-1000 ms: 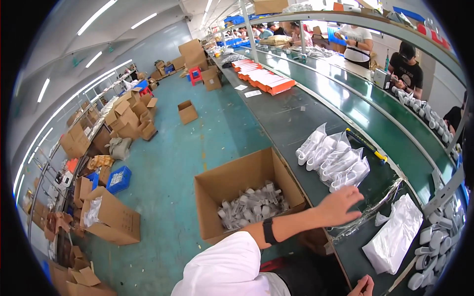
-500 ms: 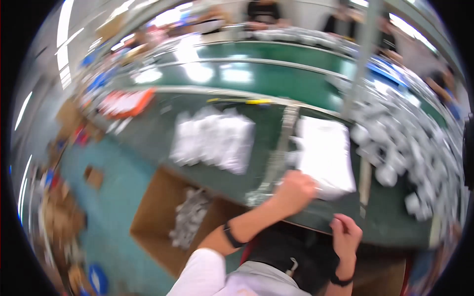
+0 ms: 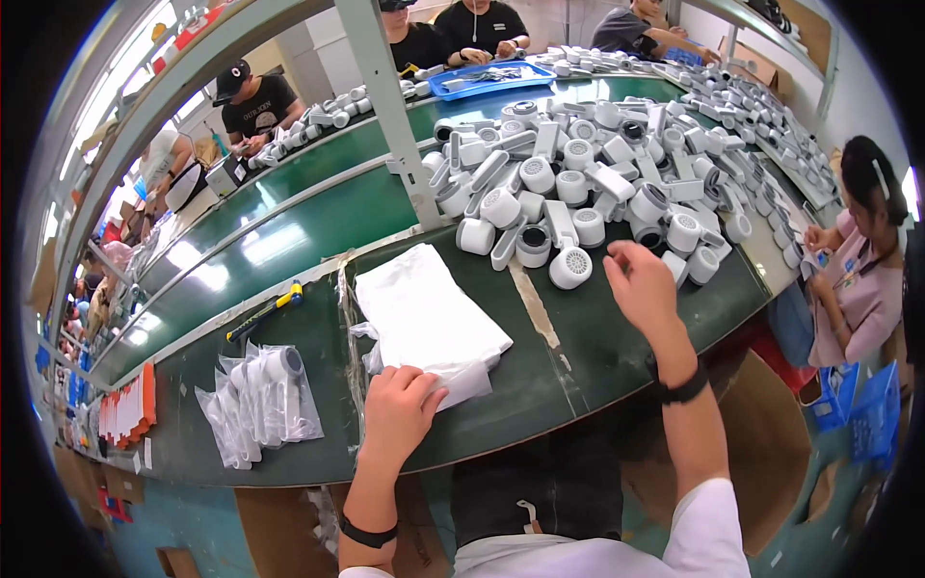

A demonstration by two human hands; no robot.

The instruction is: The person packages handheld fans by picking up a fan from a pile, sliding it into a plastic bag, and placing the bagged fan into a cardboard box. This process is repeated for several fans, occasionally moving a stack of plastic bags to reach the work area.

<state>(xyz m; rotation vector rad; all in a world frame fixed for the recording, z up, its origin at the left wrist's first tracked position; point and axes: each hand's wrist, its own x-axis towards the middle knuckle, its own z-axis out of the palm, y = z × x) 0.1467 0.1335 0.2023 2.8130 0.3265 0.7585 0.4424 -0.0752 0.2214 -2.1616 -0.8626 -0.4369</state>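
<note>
A stack of thin white plastic bags point(image 3: 424, 303) lies flat on the dark green bench in front of me. My left hand point(image 3: 400, 405) is closed at the stack's near left corner, fingers bent over the edge of the bags. My right hand point(image 3: 644, 284) hovers empty at the near side of a big heap of white-and-grey handheld devices point(image 3: 570, 268), its fingers apart and slightly curled. These devices have round, grilled heads and short handles. Left of the stack lie several devices in clear plastic bags point(image 3: 258, 403).
Behind the bagged devices is a yellow-and-black tool point(image 3: 265, 311). Orange-edged packs point(image 3: 128, 405) lie far left. A metal post point(image 3: 385, 106) rises behind the stack. Co-workers sit across the green conveyor point(image 3: 318, 207) and at right. An open cardboard box point(image 3: 275, 530) stands below the bench.
The view has swung right, bringing more of the heap into sight. My right hand has gone from the bench's front edge out to the heap. My left hand stays at the bags' near corner.
</note>
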